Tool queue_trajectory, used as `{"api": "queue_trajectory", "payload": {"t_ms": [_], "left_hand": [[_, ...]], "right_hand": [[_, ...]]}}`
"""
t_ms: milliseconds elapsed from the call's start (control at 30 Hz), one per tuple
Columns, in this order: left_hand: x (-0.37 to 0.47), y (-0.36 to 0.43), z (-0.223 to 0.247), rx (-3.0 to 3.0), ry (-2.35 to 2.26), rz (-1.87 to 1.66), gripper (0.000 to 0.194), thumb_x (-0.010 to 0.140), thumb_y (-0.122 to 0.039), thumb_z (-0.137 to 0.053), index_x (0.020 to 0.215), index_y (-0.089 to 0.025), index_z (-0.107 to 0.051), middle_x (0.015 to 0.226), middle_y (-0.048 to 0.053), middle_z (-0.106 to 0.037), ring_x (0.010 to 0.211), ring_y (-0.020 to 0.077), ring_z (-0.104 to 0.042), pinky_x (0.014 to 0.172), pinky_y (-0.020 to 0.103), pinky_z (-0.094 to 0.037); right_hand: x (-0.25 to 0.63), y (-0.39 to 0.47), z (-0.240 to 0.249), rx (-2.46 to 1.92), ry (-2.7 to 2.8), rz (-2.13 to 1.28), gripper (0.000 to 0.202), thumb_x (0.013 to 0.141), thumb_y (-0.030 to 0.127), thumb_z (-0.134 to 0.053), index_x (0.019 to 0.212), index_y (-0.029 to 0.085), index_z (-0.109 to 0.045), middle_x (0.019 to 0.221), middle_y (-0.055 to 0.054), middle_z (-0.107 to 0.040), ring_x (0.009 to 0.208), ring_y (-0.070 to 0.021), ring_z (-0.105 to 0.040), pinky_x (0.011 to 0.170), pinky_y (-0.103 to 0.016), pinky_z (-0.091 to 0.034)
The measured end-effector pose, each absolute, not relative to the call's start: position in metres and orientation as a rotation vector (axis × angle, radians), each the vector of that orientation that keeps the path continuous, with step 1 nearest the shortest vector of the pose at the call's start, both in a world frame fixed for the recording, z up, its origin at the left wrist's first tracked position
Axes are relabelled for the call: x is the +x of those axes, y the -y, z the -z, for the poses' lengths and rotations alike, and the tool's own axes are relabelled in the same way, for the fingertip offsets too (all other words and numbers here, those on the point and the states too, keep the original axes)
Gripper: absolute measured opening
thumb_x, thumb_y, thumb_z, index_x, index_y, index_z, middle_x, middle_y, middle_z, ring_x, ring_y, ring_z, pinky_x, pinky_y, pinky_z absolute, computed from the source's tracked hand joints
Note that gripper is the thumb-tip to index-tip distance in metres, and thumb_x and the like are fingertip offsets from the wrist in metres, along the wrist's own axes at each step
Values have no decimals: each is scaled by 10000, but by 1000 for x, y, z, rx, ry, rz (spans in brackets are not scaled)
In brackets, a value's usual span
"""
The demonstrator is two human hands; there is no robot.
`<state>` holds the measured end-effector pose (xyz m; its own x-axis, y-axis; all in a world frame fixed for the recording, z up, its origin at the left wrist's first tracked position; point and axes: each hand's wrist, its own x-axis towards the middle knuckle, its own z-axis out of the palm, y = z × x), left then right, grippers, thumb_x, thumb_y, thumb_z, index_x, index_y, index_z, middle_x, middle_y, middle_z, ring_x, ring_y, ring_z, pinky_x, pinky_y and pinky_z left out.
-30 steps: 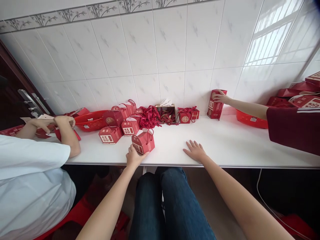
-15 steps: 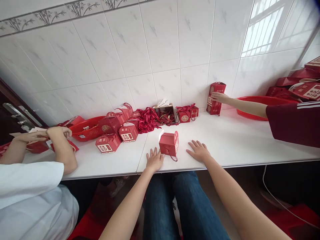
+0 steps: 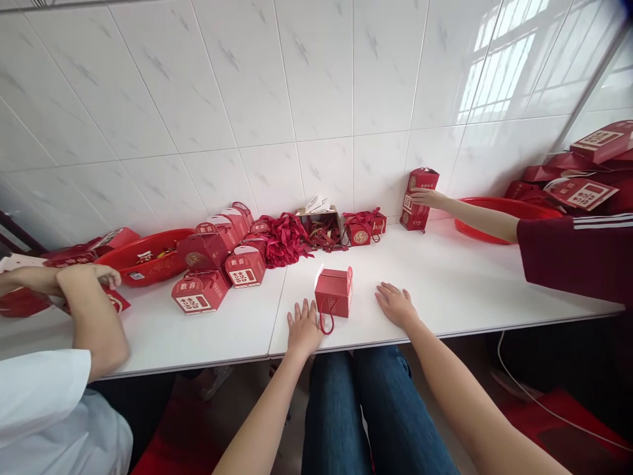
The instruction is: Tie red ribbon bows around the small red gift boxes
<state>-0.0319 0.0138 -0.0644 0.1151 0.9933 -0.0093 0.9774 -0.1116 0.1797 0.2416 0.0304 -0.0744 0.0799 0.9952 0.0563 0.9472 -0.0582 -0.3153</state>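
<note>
A small red gift box (image 3: pixel 335 290) with a cord handle stands on the white table in front of me. Its cord loop hangs down the near side, toward my left hand. My left hand (image 3: pixel 304 330) lies flat on the tabletop just left of the box, fingers spread, its thumb side close to the cord; whether it touches cannot be made out. To the right of the box, with a gap between, my right hand (image 3: pixel 396 305) rests palm down with its fingers apart. Neither hand holds anything.
Red gift boxes (image 3: pixel 200 292), a heap of red ribbon (image 3: pixel 287 239) and an open carton (image 3: pixel 319 216) line the wall side. Red basins (image 3: pixel 148 256) stand at both ends. At right a co-worker's hand (image 3: pixel 426 197) touches a tall red box (image 3: pixel 418 210); at left another person's arms (image 3: pixel 93 310) reach in.
The view has tilted down and shifted slightly. The box's cord handle has swung from the right to the left of its near side. My hands remain flat beside the box.
</note>
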Motion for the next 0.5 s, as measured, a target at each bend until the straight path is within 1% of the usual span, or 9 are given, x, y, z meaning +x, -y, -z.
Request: {"api": "queue_trajectory", "payload": {"t_ms": [67,133,233,300,333,400,467,500], "left_hand": [[-32,-13,63,2236,-1994,-173,669,940,-505,-190,1499,-141,-238,1591,111,-153,1460,357,-76,1159,546,-105],[-31,-12,62,2235,-1996,-176,667,940,-503,-184,1499,-143,-242,1590,107,-161,1459,360,-77,1156,550,-113],[-31,-11,61,2229,-2008,-187,646,941,-473,-206,1494,-143,-259,1586,107,-174,1458,359,-91,1155,550,-114],[-31,-11,62,2228,-2014,-200,636,938,-460,-226,1489,-146,-273,1583,107,-187,1457,356,-105,1156,547,-116],[-31,-12,63,2230,-2016,-208,635,937,-460,-232,1488,-147,-277,1582,106,-192,1457,355,-109,1155,546,-118],[-31,-12,64,2237,-2017,-226,638,935,-465,-239,1486,-148,-280,1582,105,-198,1456,356,-115,1154,545,-125],[-31,-14,65,2243,-2017,-244,637,933,-462,-247,1482,-142,-290,1580,111,-206,1454,359,-122,1150,549,-127],[-31,-15,65,2243,-2018,-253,636,931,-459,-255,1478,-139,-300,1578,116,-214,1453,360,-127,1148,553,-128]], "right_hand": [[241,-31,76,-2144,1870,-227,476,980,396,-244,1379,263,-467,1514,-15,-370,1403,-177,-277,1156,-441,-132],[240,-34,78,-2246,1730,-190,482,979,341,-225,1394,236,-447,1513,-57,-363,1406,-210,-266,1142,-492,-124],[239,-40,81,-2427,1439,-127,539,971,295,-161,1440,135,-372,1524,-187,-289,1413,-328,-214,1075,-625,-127],[236,-42,81,-2488,1314,-78,581,963,354,-185,1473,103,-302,1548,-234,-179,1420,-401,-131,1046,-671,-99],[235,-43,81,-2492,1295,-49,611,956,402,-214,1490,109,-261,1563,-232,-113,1424,-420,-79,1048,-673,-73],[234,-44,79,-2461,1339,7,680,934,499,-270,1517,160,-182,1587,-185,5,1432,-416,20,1075,-639,-20],[233,-44,76,-2403,1455,42,715,910,558,-315,1524,235,-141,1600,-108,72,1441,-371,83,1104,-586,17],[234,-45,75,-2375,1519,45,718,902,569,-331,1522,266,-135,1603,-76,81,1446,-347,95,1113,-567,26]]}}
